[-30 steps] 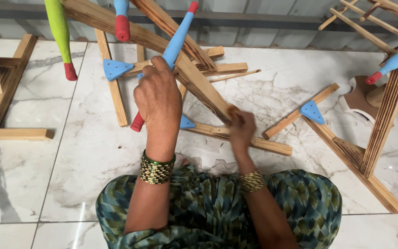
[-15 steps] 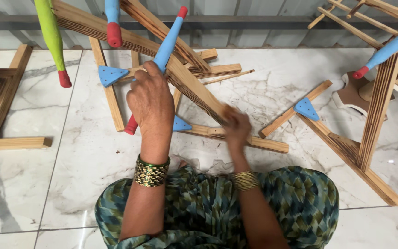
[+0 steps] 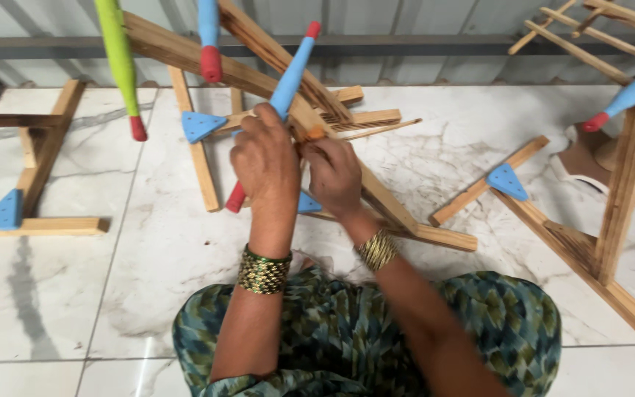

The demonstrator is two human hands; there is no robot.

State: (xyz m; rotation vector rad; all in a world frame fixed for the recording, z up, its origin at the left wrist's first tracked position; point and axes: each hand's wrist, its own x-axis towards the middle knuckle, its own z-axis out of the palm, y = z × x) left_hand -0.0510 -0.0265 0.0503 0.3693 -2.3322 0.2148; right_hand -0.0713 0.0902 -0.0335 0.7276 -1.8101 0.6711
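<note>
A long slanted wooden bar [image 3: 387, 202] of a frame runs from the upper left down to the right in front of me. A blue spindle with red tips [image 3: 294, 66] crosses it. My left hand [image 3: 266, 165] is curled over the bar where the spindle crosses and hides that joint. Right beside it, my right hand [image 3: 336, 173] grips the same bar, fingertips by a small orange piece [image 3: 316, 134]. Both wrists wear beaded bangles. My lap in green patterned cloth [image 3: 347, 331] fills the bottom of the view.
On the marble floor [image 3: 148, 250] lie wooden frames with blue triangular corner plates: one at the left [image 3: 9, 209], one at the right [image 3: 505, 180]. A green spindle [image 3: 119, 59] hangs at the upper left. More wooden frames [image 3: 626, 184] stand at the right.
My right hand has slid up the bar from lower right to sit against my left hand. My left hand stayed on the joint.
</note>
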